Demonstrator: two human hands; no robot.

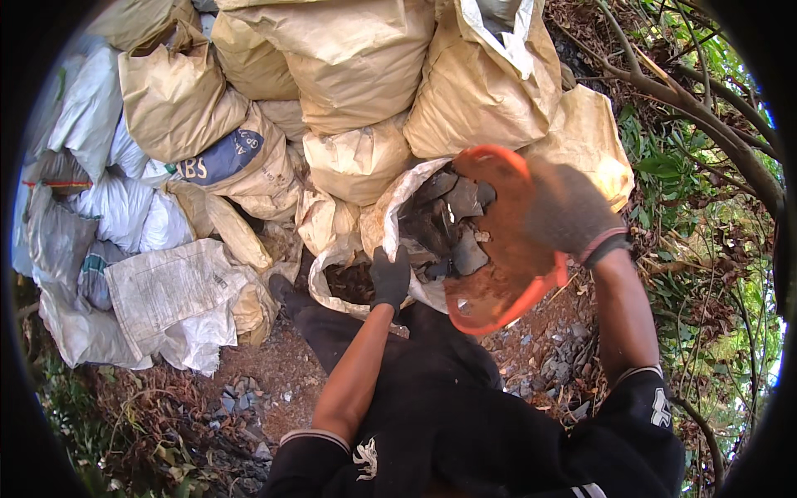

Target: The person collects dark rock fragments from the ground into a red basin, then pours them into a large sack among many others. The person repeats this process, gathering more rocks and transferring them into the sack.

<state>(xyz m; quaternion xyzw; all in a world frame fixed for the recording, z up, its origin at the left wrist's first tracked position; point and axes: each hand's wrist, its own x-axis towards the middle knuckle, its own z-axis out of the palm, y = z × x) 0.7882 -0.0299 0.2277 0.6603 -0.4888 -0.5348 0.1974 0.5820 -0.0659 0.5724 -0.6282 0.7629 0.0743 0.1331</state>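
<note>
My left hand [390, 278], in a dark grey glove, pinches the near-left rim of a white sack [419, 177] standing open before me. Dark, flat stone-like pieces [437, 228] lie in the mouth of that sack. An orange plastic basin [502, 257], dusty brown inside, is tilted over the sack's right side, and its lower rim overlaps the opening. On the basin's right edge is my right hand [574, 212], gloved and blurred by motion; it is closed on the basin, though its fingers are partly hidden. Left of my left hand, another open sack [349, 282] holds dark brown matter.
Full tan sacks [349, 58] are piled along the far side, with white sacks [124, 207] at the left. A flattened white sack [178, 286] drapes over the pile. Branches [689, 108] and leaves border the right. Loose stone chips [564, 357] lie on reddish soil.
</note>
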